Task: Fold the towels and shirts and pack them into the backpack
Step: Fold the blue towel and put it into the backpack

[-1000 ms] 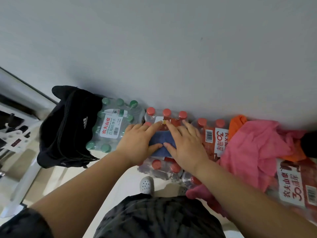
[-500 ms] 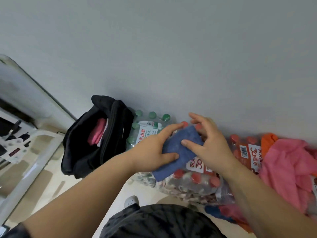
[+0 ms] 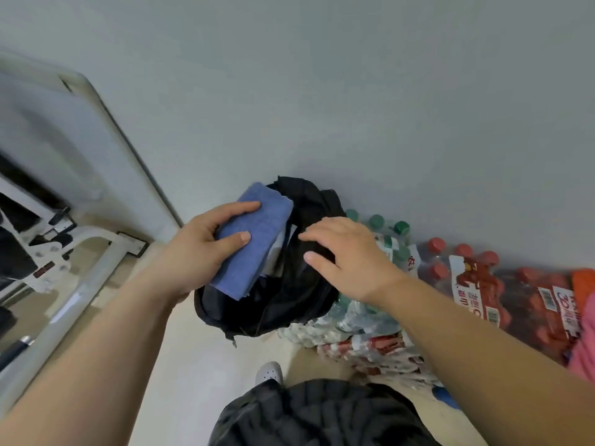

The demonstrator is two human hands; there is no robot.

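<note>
The grey wall (image 3: 354,91) fills the far side of everything I see. On the left, a white metal frame (image 3: 96,252) stands on the pale floor. Nearest to me, at the bottom, is my dark patterned clothing (image 3: 322,413).

In the middle, the black backpack (image 3: 289,304) sits on the floor against the wall with its mouth gaping towards me; something pale shows inside, but I cannot tell what it is. Its right side leans on a shrink-wrapped pack of green-capped bottles (image 3: 376,222), and further right lie packs of red-capped bottles (image 3: 515,294) with red and white labels. A pink cloth (image 3: 584,349) and an orange cloth (image 3: 582,281) rest on them at the right edge.

My left hand (image 3: 199,249) grasps the folded blue towel (image 3: 257,226), thumb across its top face and the index finger along its left edge, the other fingers hidden beneath. The towel is tilted over the left part of the backpack's opening, its far end up above the rim.

My right hand (image 3: 351,255) is spread and loose, holding nothing, over the right side of the opening; whether its fingertips touch the black fabric I cannot tell.

The toe of my white shoe (image 3: 269,372) shows on the floor just near of the bag.
</note>
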